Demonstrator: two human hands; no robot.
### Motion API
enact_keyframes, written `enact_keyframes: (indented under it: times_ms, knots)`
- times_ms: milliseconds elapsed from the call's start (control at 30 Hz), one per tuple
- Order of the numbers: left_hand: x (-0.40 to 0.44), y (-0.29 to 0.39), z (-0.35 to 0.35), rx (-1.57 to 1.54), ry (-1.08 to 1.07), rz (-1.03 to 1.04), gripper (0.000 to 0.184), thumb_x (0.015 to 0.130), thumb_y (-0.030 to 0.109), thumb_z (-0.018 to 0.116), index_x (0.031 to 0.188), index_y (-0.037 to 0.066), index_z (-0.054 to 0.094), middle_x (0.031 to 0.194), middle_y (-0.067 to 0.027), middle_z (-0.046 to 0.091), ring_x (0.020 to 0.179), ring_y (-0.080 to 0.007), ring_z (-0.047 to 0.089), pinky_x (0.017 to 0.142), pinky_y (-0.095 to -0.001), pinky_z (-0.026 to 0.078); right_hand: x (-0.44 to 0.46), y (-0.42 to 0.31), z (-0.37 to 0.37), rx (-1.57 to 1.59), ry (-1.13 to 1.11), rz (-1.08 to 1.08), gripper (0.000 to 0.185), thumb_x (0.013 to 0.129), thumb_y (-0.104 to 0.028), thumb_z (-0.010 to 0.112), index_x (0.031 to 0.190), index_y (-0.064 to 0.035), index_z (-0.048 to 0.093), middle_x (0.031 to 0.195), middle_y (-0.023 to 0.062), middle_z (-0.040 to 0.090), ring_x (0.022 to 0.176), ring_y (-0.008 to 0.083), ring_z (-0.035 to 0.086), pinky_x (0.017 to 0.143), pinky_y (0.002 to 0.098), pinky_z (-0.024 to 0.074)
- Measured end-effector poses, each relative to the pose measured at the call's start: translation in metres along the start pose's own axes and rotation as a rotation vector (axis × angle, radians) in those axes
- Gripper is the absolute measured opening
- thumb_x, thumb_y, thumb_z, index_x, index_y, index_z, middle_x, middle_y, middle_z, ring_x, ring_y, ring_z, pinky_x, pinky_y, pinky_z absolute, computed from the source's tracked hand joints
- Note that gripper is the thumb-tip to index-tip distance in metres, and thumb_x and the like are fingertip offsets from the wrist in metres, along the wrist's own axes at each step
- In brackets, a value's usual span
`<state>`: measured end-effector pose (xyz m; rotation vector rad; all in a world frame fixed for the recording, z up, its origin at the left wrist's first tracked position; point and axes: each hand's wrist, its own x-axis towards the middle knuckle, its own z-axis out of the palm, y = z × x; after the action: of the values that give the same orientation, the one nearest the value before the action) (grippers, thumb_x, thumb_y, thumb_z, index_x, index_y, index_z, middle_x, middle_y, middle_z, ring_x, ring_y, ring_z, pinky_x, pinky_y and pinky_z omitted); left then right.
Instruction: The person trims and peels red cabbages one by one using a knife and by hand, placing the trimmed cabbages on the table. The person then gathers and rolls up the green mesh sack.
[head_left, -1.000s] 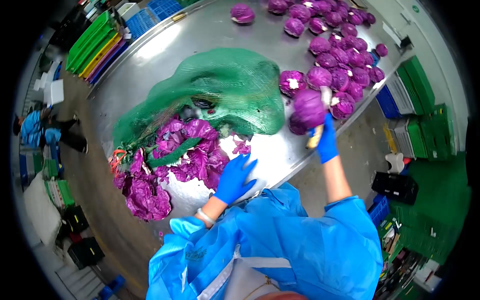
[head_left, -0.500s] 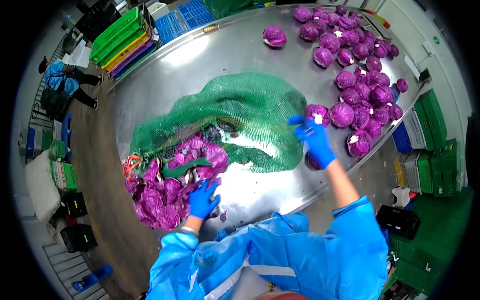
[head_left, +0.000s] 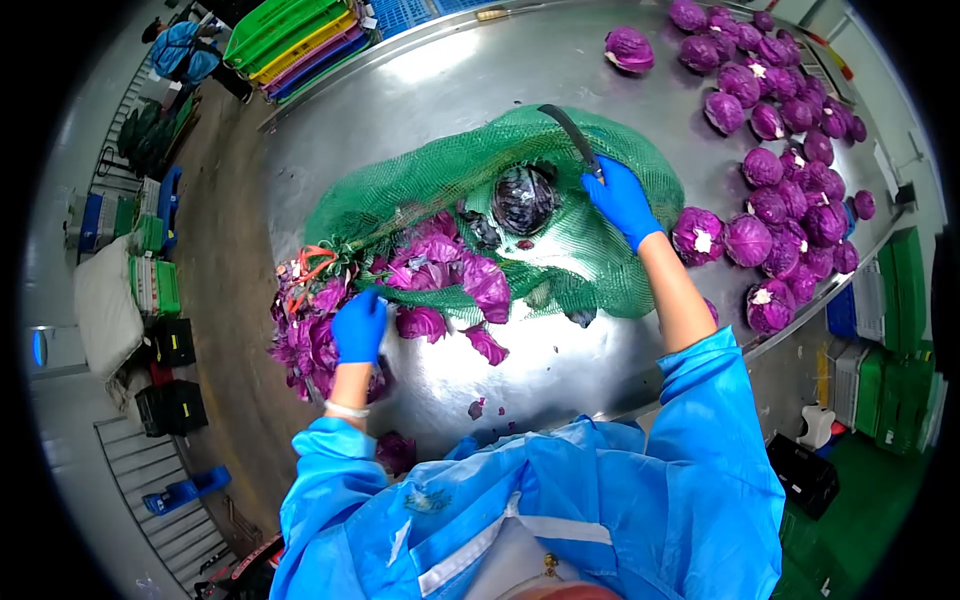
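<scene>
My right hand, in a blue glove, grips a knife whose dark curved blade points up and left over the green net bag. A dark purple cabbage lies in the net's opening, left of that hand. My left hand, also gloved in blue, is closed on an edge of the net, beside the loose purple leaves. More leaves lie along the net's near edge. An orange tie is at the net's left end.
Several purple cabbages stand on the right of the metal table, one apart at the back. Stacked crates are beyond the far left edge. A person in blue is at the upper left.
My right hand has left the cabbages on the right and moved left over the net with the knife. My left hand has moved to the net's edge. A dark cabbage now shows in the opening.
</scene>
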<state>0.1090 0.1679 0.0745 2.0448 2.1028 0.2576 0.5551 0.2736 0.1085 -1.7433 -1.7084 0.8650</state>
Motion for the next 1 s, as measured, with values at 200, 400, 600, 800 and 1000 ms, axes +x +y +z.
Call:
enact_keyframes:
  times_ms: [200,400,600,800,1000]
  knots:
    - [0.08,0.161,0.082,-0.923,-0.146,-0.014,0.069,0.083,0.037,0.071,0.136,0.001,0.046,0.118,-0.0207,0.062,0.11,-0.0252,0.061,0.092,-0.0365,0.048,0.03,0.049,0.087,0.14,0.029,-0.302,0.042,0.082,-0.016,0.055,0.122,-0.0017,0.054,0.103,0.0237,0.063,0.095,0.0402,0.062,0.081,0.0462,0.0481]
    - [0.135,0.185,0.142,-1.197,-0.315,-0.188,0.094,0.068,0.048,0.082,0.136,-0.002,0.041,0.13,-0.0173,0.055,0.118,-0.0263,0.055,0.101,-0.0359,0.043,0.01,0.021,0.103,0.26,0.042,0.014,0.044,0.08,-0.017,0.058,0.122,-0.0035,0.055,0.106,0.0246,0.061,0.098,0.0396,0.061,0.085,0.0437,0.0481]
    - [0.053,0.144,0.024,-1.27,-0.332,0.013,0.095,0.068,0.025,0.086,0.144,0.004,0.033,0.14,-0.0132,0.046,0.127,-0.0231,0.046,0.109,-0.0362,0.035,-0.065,-0.018,0.097,0.448,0.072,-0.2,0.045,0.084,-0.01,0.062,0.124,0.0058,0.052,0.123,0.0206,0.06,0.117,0.0315,0.056,0.099,0.039,0.0435]
    - [-0.066,0.071,-0.017,-1.039,-0.37,0.095,0.109,0.057,0.025,0.092,0.145,0.004,0.032,0.139,-0.0133,0.047,0.126,-0.0239,0.048,0.107,-0.0384,0.039,-0.149,-0.06,0.098,0.34,-0.087,-0.034,0.034,0.087,-0.012,0.067,0.12,-0.0071,0.062,0.099,0.0052,0.068,0.078,0.0121,0.062,0.07,0.0278,0.0501]
    - [-0.146,0.028,0.044,-0.63,-0.179,0.013,0.108,0.054,0.03,0.088,0.143,0.006,0.032,0.138,-0.0217,0.041,0.125,-0.0386,0.046,0.107,-0.0428,0.037,-0.219,-0.034,0.157,0.193,-0.205,-0.128,0.037,0.085,-0.01,0.064,0.122,-0.0122,0.059,0.092,0.0076,0.06,0.073,0.0212,0.061,0.067,0.0324,0.0494]
